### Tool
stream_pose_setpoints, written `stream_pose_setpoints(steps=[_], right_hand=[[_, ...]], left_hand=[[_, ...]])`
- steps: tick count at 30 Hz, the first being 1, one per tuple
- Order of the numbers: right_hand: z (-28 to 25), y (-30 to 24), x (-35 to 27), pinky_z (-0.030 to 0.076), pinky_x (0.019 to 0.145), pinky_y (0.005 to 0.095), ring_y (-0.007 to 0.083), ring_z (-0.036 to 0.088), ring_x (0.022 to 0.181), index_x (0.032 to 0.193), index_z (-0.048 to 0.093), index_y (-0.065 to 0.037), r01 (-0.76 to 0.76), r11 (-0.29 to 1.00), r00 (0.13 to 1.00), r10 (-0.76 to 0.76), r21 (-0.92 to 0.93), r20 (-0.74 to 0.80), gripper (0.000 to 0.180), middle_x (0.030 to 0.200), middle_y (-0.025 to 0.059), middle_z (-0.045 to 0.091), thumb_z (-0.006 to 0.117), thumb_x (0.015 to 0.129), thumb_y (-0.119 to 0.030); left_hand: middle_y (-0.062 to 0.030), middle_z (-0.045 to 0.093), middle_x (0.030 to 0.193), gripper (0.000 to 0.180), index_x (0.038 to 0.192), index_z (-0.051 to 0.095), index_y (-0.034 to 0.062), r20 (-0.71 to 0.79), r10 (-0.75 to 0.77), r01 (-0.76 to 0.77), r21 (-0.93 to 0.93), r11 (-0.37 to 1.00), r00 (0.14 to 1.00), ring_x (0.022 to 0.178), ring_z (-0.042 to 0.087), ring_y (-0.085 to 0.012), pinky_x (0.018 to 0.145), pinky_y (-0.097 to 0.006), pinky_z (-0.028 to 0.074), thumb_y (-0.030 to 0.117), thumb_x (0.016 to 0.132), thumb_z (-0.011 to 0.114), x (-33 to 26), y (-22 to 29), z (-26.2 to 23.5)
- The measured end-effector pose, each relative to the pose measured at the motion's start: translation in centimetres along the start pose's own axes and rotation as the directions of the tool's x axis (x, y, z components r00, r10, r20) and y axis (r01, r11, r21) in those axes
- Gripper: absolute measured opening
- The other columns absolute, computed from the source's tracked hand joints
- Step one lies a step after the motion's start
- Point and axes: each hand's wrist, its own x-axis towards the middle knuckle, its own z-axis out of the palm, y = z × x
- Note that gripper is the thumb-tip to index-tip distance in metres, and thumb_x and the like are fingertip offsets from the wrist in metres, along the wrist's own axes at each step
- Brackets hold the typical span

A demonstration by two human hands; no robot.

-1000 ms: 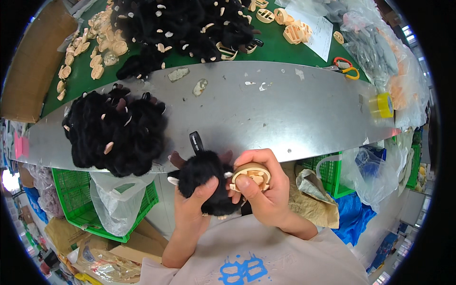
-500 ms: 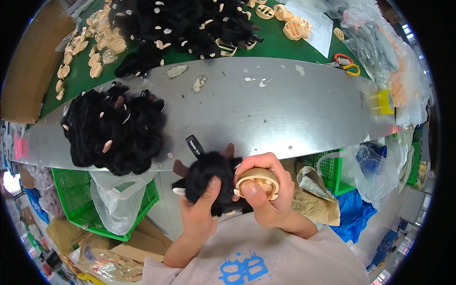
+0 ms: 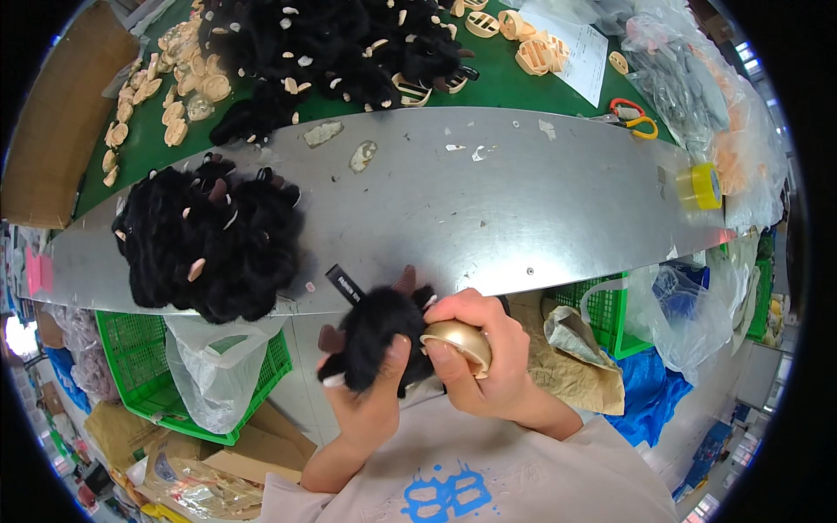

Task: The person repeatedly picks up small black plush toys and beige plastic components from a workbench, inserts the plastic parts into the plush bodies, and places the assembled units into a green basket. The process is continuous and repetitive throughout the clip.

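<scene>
A small black plush toy (image 3: 373,329) with brown horns, pale-tipped ears and a black fabric tag is gripped in my left hand (image 3: 370,405), thumb pressed into the fur. My right hand (image 3: 495,370) has its fingers and thumb round a beige plastic half-shell (image 3: 464,338), its smooth rounded side showing. The shell is right beside the toy's right side; whether the two touch is hidden by my fingers. Both are held just off the near edge of the metal table. Left of them on the table lies a pile of black plush toys (image 3: 231,253).
On the green mat (image 3: 187,152) behind the metal tabletop (image 3: 418,205) lie a larger black plush heap (image 3: 323,57), loose beige plastic parts (image 3: 174,131), scissors (image 3: 641,126) and paper. Yellow tape (image 3: 704,186) sits at right. Green crates (image 3: 144,375) stand below the edge.
My right hand has turned the plastic shell over, from its ribbed inside to its smooth outside, and moved slightly left. The plush toy has tilted to the left and dropped a little in my left hand.
</scene>
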Motion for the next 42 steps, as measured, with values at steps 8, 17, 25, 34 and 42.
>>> stream_pose_setpoints(steps=[8, 17, 25, 34, 42], right_hand=[[2.3, 1.5, 1.8, 0.050, 0.060, 0.0365, 0.0319, 0.060, 0.073, 0.111, 0.054, 0.006, 0.178, 0.947, 0.975, -0.207, -0.266, -0.085, 0.041, 0.091, 0.0173, 0.062, 0.072, 0.074, 0.002], [2.3, 2.0, 2.5, 0.046, 0.077, 0.0442, 0.0369, 0.051, 0.086, 0.125, 0.052, 0.003, 0.258, 0.957, 0.962, -0.241, -0.135, 0.132, 0.050, 0.103, 0.0222, 0.055, 0.057, 0.089, -0.031], [0.2, 2.9, 3.7, 0.036, 0.046, 0.0295, 0.0207, 0.042, 0.050, 0.094, 0.065, -0.008, 0.432, 0.864, 0.902, -0.410, -0.257, 0.136, 0.033, 0.065, 0.0041, 0.048, 0.077, 0.071, -0.028], [0.2, 2.7, 3.3, 0.040, 0.048, 0.0254, 0.0144, 0.048, 0.050, 0.097, 0.062, 0.000, 0.143, 0.982, 0.989, -0.138, 0.122, -0.046, 0.027, 0.065, 0.0028, 0.056, 0.072, 0.079, -0.018], [-0.4, 4.3, 2.8, 0.043, 0.053, 0.0268, 0.0147, 0.052, 0.058, 0.102, 0.060, 0.002, 0.164, 0.965, 0.986, -0.157, 0.205, -0.048, 0.033, 0.079, 0.0073, 0.060, 0.070, 0.083, -0.022]], left_hand=[[-0.0226, 0.059, 0.118, 0.049, 0.128, 0.039, -0.0031, 0.072, 0.352, -0.344, 0.460, 0.819, 0.933, 0.106, 0.058, -0.0218, 0.087, -0.034, 0.050, -0.004, 0.088, 0.069, 0.4, -2.3, -1.1], [-0.0028, 0.069, 0.094, 0.014, 0.102, 0.068, -0.0037, -0.203, 0.039, -0.056, -0.080, 0.995, 0.978, 0.086, 0.061, -0.0083, 0.076, -0.021, 0.047, 0.006, 0.093, 0.067, 1.5, -0.3, -0.1], [0.0005, 0.067, 0.091, 0.011, 0.099, 0.067, -0.0007, 0.091, -0.088, 0.099, -0.128, 0.987, 0.992, 0.084, 0.057, -0.0051, 0.074, -0.022, 0.047, 0.004, 0.090, 0.071, 0.6, -2.2, -2.9], [-0.0079, 0.066, 0.119, 0.040, 0.125, 0.060, -0.0006, 0.390, -0.174, 0.353, -0.453, 0.819, 0.904, 0.109, 0.063, -0.0188, 0.097, -0.033, 0.049, 0.011, 0.089, 0.072, 2.6, 0.1, -1.3], [-0.0118, 0.061, 0.126, 0.054, 0.134, 0.049, -0.0031, 0.431, -0.189, 0.420, -0.540, 0.729, 0.882, 0.113, 0.061, -0.0220, 0.098, -0.036, 0.049, 0.019, 0.090, 0.071, 2.0, -1.3, -0.8]])
